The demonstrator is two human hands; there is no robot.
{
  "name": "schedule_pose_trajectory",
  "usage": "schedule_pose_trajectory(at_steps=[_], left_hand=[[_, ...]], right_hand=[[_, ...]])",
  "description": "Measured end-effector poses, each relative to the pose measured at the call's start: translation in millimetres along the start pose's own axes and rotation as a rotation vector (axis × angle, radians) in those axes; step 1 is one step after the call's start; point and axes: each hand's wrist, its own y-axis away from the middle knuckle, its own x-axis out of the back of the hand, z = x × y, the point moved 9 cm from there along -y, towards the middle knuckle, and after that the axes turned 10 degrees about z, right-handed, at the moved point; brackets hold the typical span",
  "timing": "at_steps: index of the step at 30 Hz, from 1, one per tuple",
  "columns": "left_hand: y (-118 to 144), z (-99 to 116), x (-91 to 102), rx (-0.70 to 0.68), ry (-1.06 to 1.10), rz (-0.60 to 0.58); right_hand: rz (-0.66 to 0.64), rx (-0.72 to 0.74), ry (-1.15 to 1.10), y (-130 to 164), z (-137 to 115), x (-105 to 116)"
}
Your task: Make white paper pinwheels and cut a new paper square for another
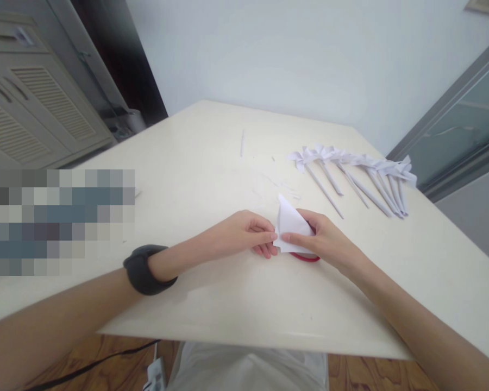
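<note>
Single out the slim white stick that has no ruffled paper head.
The slim white stick lying alone; the rolled white paper stems to its right all bear ruffled white paper heads.

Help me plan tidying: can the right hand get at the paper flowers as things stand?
Probably yes: nothing seems to stand between the right hand and the paper flowers, though it holds the folded paper, which it would likely have to release first.
</note>
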Motion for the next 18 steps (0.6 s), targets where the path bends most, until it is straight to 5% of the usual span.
schedule_pose_trajectory(at_steps=[18], left_hand=[[0.8,-4.8,-6.4,0.007,-0.065,-0.094]], right_hand=[[0.087,0.02,0.088,-1.0,2.5,4.3]])
